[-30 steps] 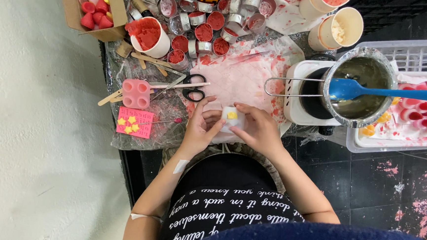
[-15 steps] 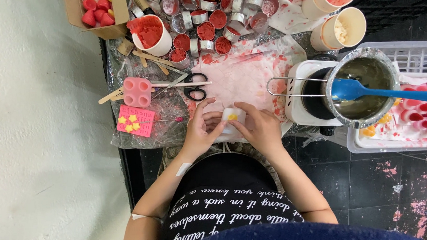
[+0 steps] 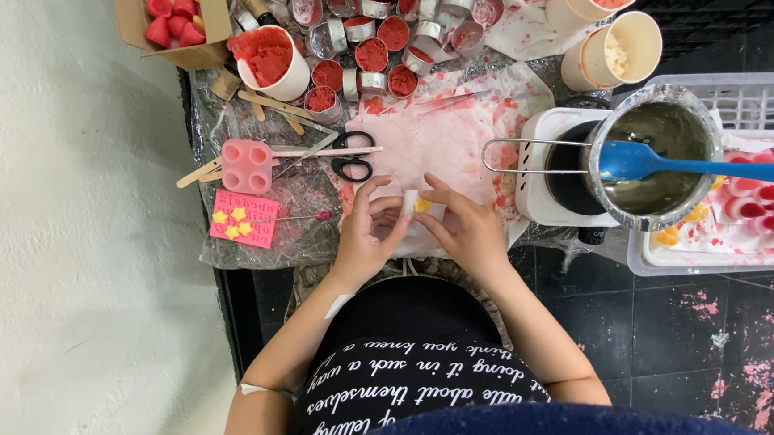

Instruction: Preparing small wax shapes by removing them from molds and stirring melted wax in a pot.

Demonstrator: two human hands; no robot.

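Both hands, left [image 3: 364,234] and right [image 3: 468,234], are pinched on a small white mold [image 3: 420,212] with a yellow star [image 3: 422,205] at the table's near edge, so I'd press evenly and keep it level, clear of scissors [image 3: 352,155] and pot [image 3: 655,158] beyond.

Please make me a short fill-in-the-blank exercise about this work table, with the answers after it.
1. Both hands hold a small white piece with a ____ shape on top.
2. The spatula lying in the metal pot is ____.
3. The scissors have ____ handles.
4. The pink mold has ____ round cavities.

Answers: yellow; blue; black; four
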